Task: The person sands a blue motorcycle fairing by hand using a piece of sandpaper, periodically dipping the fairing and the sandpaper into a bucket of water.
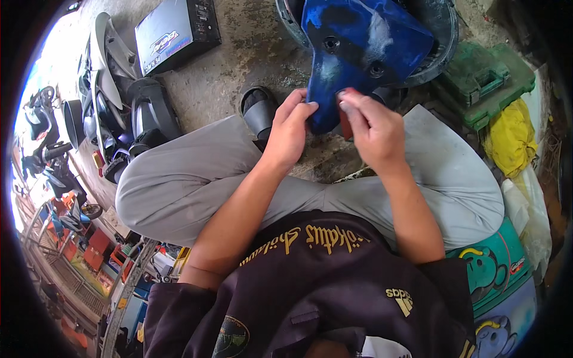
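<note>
A blue plastic motorcycle body panel (352,51) with two round holes and pale, scuffed patches is held up in front of me. My left hand (290,128) grips its lower left edge, thumb on the face and fingers curled at the side. In my right hand (377,125) is a reddish-brown piece of sandpaper (347,127), pinched between thumb and fingers against the panel's lower right edge. Part of the sandpaper is hidden by the fingers. Behind the panel stands a dark round tub (446,45), mostly covered by it.
At the right lie a green plastic tool case (486,86) and a yellow bag (513,137). A black sandal (258,110) rests on the concrete floor. Upper left are a dark box (173,36) and several motorcycle fairing parts (107,65). My crossed legs frame the work.
</note>
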Tool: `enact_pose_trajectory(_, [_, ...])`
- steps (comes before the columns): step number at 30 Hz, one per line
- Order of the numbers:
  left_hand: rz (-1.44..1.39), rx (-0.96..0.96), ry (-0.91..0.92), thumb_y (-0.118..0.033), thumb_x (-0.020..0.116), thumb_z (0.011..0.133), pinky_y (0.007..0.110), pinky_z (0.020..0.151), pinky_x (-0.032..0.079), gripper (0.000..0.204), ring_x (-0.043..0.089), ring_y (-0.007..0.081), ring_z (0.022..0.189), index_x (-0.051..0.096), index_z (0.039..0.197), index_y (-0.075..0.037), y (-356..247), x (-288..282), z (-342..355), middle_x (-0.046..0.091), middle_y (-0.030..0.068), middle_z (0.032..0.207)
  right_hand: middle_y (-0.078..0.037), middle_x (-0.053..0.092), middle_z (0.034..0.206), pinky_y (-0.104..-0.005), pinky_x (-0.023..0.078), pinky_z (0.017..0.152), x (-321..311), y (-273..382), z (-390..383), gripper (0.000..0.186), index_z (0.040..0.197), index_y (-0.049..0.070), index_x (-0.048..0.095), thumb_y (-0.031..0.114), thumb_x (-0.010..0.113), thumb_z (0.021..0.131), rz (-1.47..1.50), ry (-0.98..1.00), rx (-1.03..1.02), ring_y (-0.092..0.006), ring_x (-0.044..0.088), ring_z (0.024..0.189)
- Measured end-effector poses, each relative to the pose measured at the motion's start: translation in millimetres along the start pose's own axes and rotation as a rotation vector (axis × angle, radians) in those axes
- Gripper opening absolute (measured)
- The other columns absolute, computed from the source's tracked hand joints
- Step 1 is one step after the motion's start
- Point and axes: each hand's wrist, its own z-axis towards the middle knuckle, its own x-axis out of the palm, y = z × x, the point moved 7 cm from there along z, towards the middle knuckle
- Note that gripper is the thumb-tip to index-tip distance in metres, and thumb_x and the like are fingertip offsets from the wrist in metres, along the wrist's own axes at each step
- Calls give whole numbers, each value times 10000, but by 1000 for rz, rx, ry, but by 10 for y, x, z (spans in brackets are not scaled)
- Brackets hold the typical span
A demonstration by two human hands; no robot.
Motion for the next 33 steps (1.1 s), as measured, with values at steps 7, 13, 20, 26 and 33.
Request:
enact_pose_trajectory(7, [112, 122, 10, -208, 694, 1053, 236, 678, 404, 337, 545, 45, 772, 639, 1315, -4, -106, 82, 52, 714, -10, 945, -192, 795, 1025, -408, 631, 768, 19, -36, -62, 137, 1108, 7, 756, 27, 739, 975, -99, -151, 10, -319, 805, 924])
enact_pose_trajectory(13, [371, 347, -100, -130, 719, 1028, 258, 813, 485, 431, 608, 87, 937, 586, 1419, -10, -227, 29, 55, 712, 54, 1107, -185, 797, 1009, -389, 623, 736, 63, -99, -44, 128, 1094, 29, 756, 32, 752, 966, -58, -74, 37, -331, 798, 875])
enact_pose_trajectory(20, [802, 782, -14, -46, 727, 982, 262, 795, 478, 546, 610, 93, 985, 645, 1512, -149, -697, 264, -68, 716, 45, 1174, -182, 796, 998, -373, 608, 711, -42, -106, 36, 129, 1112, 40, 760, 53, 743, 985, -32, -123, 91, -316, 789, 812])
enact_pose_trajectory(26, [726, 499, 2, -43, 735, 984, 246, 761, 462, 517, 503, 85, 820, 696, 1475, -199, -612, 236, -13, 593, -17, 875, -183, 795, 1021, -371, 615, 730, -143, -176, 76, 128, 1115, 45, 763, 44, 730, 991, -75, -142, 116, -306, 802, 866])
enact_pose_trajectory(33, [734, 541, 4, -66, 750, 979, 261, 770, 459, 513, 460, 88, 794, 693, 1472, -194, -591, 215, 17, 515, -19, 833, -163, 802, 989, -419, 627, 763, -104, -93, 58, 95, 1064, 30, 752, 30, 714, 977, -188, -146, -12, -351, 794, 917])
